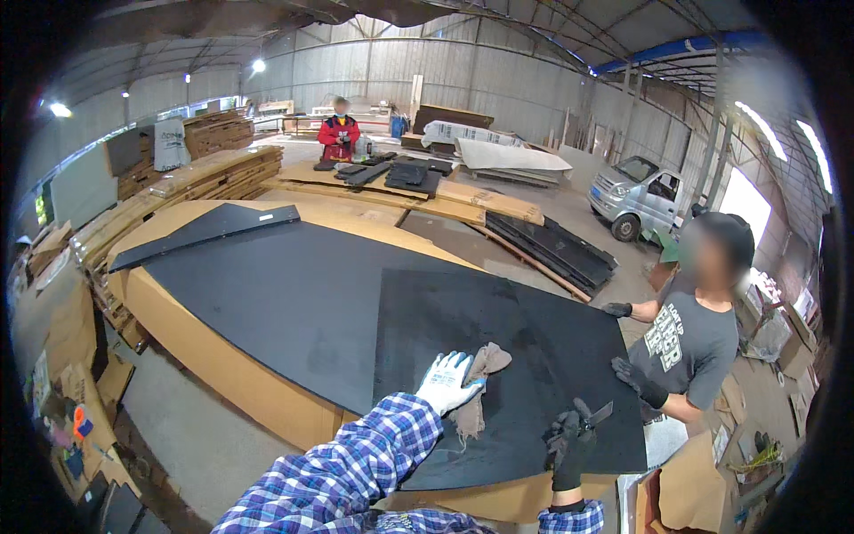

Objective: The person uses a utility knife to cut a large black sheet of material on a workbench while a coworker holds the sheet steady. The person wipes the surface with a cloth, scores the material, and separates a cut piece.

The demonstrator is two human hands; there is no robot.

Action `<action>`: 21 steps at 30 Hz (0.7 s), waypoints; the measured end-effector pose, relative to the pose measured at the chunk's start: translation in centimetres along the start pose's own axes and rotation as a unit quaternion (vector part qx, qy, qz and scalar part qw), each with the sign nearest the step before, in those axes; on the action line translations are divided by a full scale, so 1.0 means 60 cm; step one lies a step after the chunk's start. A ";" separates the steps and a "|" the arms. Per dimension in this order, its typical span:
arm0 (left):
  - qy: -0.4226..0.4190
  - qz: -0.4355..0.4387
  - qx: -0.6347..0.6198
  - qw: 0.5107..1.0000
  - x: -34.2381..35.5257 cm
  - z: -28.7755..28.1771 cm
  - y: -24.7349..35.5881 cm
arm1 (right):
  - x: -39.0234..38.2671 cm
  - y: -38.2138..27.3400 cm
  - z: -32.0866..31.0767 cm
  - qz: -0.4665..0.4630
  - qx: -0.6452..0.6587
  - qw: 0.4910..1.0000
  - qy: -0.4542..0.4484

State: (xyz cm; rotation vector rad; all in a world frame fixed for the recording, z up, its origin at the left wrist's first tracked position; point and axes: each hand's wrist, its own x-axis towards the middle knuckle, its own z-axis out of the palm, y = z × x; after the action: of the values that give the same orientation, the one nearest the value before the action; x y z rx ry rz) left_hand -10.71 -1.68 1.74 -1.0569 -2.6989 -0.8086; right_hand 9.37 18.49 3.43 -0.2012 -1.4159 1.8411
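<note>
A large black panel (294, 294) lies across the cardboard-covered work surface, with a smaller black sheet or darker rectangular area (418, 311) nearest me. My left hand (447, 383), in a white glove, presses a crumpled grey-brown rag (480, 383) against this black surface. In my right hand (569, 445), black-gloved and closed, is a flat-bladed knife (601, 414), its metal blade pointing up and right; the handle is mostly hidden by the fingers. At the right end, a co-worker's two black-gloved hands (636, 378) touch the panel's edge.
A narrow black board (209, 233) rests on the panel's far left end. Cardboard stacks (178, 191) line the left side. Beyond stand another person in red (339, 132), stacked black panels (551, 249) and a silver van (636, 196). The co-worker (703, 311) stands close at right.
</note>
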 end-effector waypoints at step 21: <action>0.216 -0.176 -0.225 0.934 0.004 -0.031 -0.035 | 0.033 0.144 -0.153 0.242 -0.139 0.954 -0.109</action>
State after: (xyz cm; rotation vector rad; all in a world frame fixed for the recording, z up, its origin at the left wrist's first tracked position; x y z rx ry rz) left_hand -12.40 -3.81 2.47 -0.3681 -2.3916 -1.5659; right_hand 8.93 26.11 -6.81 -0.5409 -1.9102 2.0909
